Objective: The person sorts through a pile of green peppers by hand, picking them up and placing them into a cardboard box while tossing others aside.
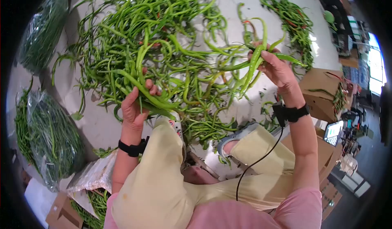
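**Both hands gripping long green peppers over the heap**

Head view: the left hand (134, 106) is closing around a bunch of long green chili peppers (153, 100) at 8 o'clock; their long axis is running from 11 down to 4, tips toward 4. The right hand (277, 70) is pinching several more peppers (251, 67) at 2 o'clock, hanging tips toward 7. Below, the pepper heap (163, 37) is covering the floor (98, 127). Likely risk: loosely held peppers slipping out and tangling with the heap.
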`<action>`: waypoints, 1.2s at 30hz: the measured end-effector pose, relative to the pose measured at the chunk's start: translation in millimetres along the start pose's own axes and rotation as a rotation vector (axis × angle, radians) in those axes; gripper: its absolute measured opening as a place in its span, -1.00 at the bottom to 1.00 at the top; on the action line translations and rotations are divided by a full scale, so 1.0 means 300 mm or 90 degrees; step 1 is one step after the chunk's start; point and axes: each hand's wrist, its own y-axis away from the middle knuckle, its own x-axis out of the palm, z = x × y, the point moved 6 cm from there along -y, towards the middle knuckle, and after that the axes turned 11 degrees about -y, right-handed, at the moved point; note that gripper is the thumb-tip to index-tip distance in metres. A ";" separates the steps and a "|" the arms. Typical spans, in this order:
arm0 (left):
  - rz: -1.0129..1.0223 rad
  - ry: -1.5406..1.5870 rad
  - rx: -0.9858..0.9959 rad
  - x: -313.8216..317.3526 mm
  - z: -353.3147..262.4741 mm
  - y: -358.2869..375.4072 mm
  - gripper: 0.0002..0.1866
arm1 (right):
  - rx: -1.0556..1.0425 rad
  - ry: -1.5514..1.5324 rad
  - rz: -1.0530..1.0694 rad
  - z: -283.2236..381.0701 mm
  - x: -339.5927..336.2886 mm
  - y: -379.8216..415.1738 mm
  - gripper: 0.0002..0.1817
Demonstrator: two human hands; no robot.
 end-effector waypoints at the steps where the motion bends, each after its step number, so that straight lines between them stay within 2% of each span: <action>1: 0.023 -0.013 0.006 0.036 -0.015 -0.008 -0.29 | -0.007 -0.022 0.011 0.025 0.024 0.035 -0.56; 2: 0.045 -0.027 0.012 0.077 -0.034 -0.016 -0.29 | -0.021 -0.041 0.010 0.051 0.054 0.076 -0.61; 5: 0.123 -0.055 0.030 0.185 -0.100 -0.040 -0.35 | -0.060 -0.049 0.030 0.135 0.097 0.200 -0.60; 7: 0.133 -0.069 0.027 0.288 -0.161 -0.043 -0.38 | -0.068 -0.034 0.027 0.204 0.124 0.299 -0.63; 9: 0.217 -0.091 0.026 0.430 -0.220 -0.048 -0.41 | -0.067 -0.028 0.006 0.253 0.104 0.395 -0.66; 10: 0.225 -0.113 0.015 0.504 -0.246 -0.042 -0.41 | -0.086 0.096 -0.142 0.280 0.136 0.464 -0.72; 11: 0.232 -0.138 0.003 0.576 -0.270 -0.034 -0.41 | -0.085 0.206 -0.228 0.291 0.147 0.522 -0.73; 12: 0.258 -0.176 0.008 0.645 -0.295 -0.029 -0.43 | -0.071 0.271 -0.188 0.310 0.172 0.585 -0.73; 13: 0.349 -0.205 0.028 0.748 -0.312 -0.001 -0.45 | -0.055 0.335 -0.150 0.323 0.192 0.649 -0.72; 15: 0.367 -0.215 -0.007 0.881 -0.333 0.021 -0.48 | -0.157 0.325 -0.168 0.367 0.211 0.762 -0.70; 16: 0.358 -0.216 -0.009 0.966 -0.331 0.061 -0.51 | -0.177 0.395 -0.179 0.395 0.224 0.821 -0.69; 19: 0.423 -0.264 -0.025 1.165 -0.303 0.120 -0.51 | -0.275 0.219 -0.125 0.428 0.236 0.964 -0.65; 20: 0.424 -0.277 -0.020 1.230 -0.284 0.143 -0.52 | -0.268 0.228 -0.139 0.433 0.227 1.005 -0.61; 24: 0.509 -0.266 -0.071 1.467 -0.160 0.190 -0.54 | -0.321 0.011 -0.053 0.484 0.280 1.186 -0.66; 27: 0.496 -0.266 -0.089 1.623 -0.028 0.215 -0.55 | -0.323 -0.145 -0.059 0.489 0.234 1.333 -0.69; 28: 0.501 -0.253 -0.103 1.673 0.031 0.228 -0.58 | -0.320 -0.228 0.014 0.495 0.189 1.370 -0.69; 29: 0.496 -0.227 -0.127 1.728 0.101 0.251 -0.60 | -0.343 -0.251 0.001 0.508 0.139 1.440 -0.70; 33: 0.536 -0.198 -0.236 1.951 0.433 0.367 -0.69 | -0.526 -0.167 -0.271 0.549 -0.042 1.820 -0.69; 34: 0.579 -0.197 -0.262 2.005 0.521 0.404 -0.71 | -0.531 -0.174 -0.238 0.546 -0.076 1.906 -0.67; 35: 0.624 -0.195 -0.291 2.057 0.611 0.445 -0.72 | -0.546 -0.154 -0.302 0.534 -0.143 2.000 -0.66; 36: 0.611 -0.212 -0.278 2.097 0.689 0.497 -0.72 | -0.562 -0.146 -0.325 0.519 -0.184 2.080 -0.67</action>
